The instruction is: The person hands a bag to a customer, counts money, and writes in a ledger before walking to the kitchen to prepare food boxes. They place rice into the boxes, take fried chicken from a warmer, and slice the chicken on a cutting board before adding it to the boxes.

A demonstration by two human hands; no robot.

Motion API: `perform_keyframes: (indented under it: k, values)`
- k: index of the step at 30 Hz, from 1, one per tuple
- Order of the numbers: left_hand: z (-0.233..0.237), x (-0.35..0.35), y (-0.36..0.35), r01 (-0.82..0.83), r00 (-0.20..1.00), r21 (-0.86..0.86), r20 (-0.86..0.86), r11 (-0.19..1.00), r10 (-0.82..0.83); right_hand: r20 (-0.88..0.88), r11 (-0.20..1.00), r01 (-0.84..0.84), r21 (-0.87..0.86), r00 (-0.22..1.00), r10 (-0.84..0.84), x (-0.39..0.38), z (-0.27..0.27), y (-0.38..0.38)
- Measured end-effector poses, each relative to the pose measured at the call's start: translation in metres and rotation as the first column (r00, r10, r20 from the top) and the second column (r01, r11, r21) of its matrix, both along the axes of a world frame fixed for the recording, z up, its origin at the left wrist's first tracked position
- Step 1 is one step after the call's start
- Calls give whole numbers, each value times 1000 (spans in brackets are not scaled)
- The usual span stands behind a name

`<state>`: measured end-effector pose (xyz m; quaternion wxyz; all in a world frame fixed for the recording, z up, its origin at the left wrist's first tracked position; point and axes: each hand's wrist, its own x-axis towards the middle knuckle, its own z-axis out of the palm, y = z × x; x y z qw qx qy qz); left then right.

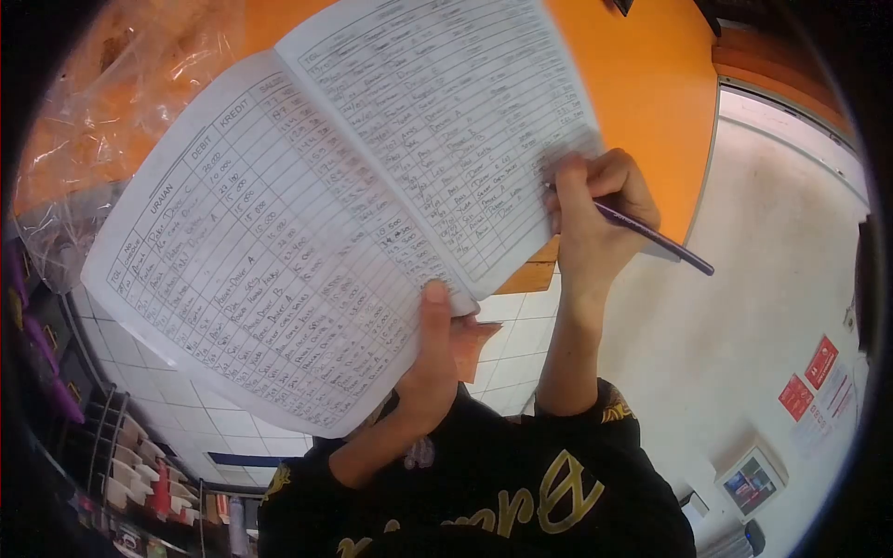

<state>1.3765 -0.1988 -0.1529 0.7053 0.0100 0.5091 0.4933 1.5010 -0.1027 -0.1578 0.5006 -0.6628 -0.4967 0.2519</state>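
In the head view, an open ledger [358, 209] juts past the orange counter [646, 93], its near edge pinched by the left hand [430, 367], while the right hand [600, 209] pinches a dark pen [660, 242] at the right page.

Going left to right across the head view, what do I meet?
Clear plastic → left hand with its thumb on the open ledger → right hand holding a pen → framed picture → upper red sign.
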Motion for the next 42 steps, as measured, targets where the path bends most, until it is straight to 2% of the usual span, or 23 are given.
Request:
perform_keyframes:
  k: [5, 7, 10, 14, 15, 17, 20, 22, 23, 26, 29, 32, 35, 37, 39, 40, 41, 42]
  values:
    - [5, -3, 4, 18, 997, -36, -75, 999, -21, -141, 997, 82, -9, 987, -83, -1, 3, 0]
    - [4, -3, 3, 48, 995, -53, -83, 997, -52, -83, 999, 38, -22, 996, -40, -2, 3, 0]
    - [-2, -3, -1, 7, 993, -50, -118, 999, -13, -5, 999, -5, -40, 1000, 4, -4, 3, 0]
    - [-3, -8, -2, 5, 991, -45, -132, 999, -11, 7, 1000, -11, -23, 1000, 11, -9, 4, 0]
    - [-5, 20, 7, 29, 993, -25, -114, 999, -32, -11, 999, 3, -35, 1000, -4, 19, 1, 9]
    - [-3, 19, 8, 30, 992, -33, -120, 999, -34, -26, 999, 13, -42, 1000, -14, 18, 2, 8]
    - [-2, 19, 8, 20, 990, -63, -136, 998, -28, -71, 993, 42, -106, 996, -49, 18, 5, 7]
    - [-1, 18, 8, 8, 989, -82, -146, 997, -20, 42, 998, 7, -66, 999, -5, 19, 2, 6]
    - [0, 17, 8, 1, 992, -97, -123, 995, -13, 42, 998, 7, -66, 999, -5, 17, 1, 6]
    - [0, 16, 8, -10, 996, -91, -91, 996, 2, 6, 998, 51, -32, 999, -51, 10, 2, 7]
    - [0, 15, 8, -26, 996, -91, -87, 996, 19, -63, 995, 67, -77, 995, -72, 9, 3, 6]
    - [-4, 11, 5, -22, 996, -78, -83, 997, 16, 26, 1000, 15, -26, 1000, -14, 9, 0, 5]
    - [1, 8, 5, -43, 998, -71, -52, 997, 39, -5, 996, 72, -53, 997, -72, 1, 4, 2]
    - [9, -1, 6, -86, 996, -65, -37, 994, 84, -157, 987, 43, -152, 985, -67, 1, 12, 3]
    - [18, -14, -4, 218, 973, -96, -53, 971, -224, -184, 996, 18, -82, 982, -33, 1, 19, 7]
    - [25, -20, -10, 207, 974, -61, -80, 977, -211, -196, 999, 3, -40, 981, -11, 0, 24, 11]
    - [31, -27, -19, 325, 919, -3, -238, 946, -316, -190, 997, -79, 1, 979, 78, 0, 31, 16]
    - [36, -34, -28, 441, 828, 30, -398, 897, -394, -205, 995, -86, 42, 974, 93, -6, 39, 27]
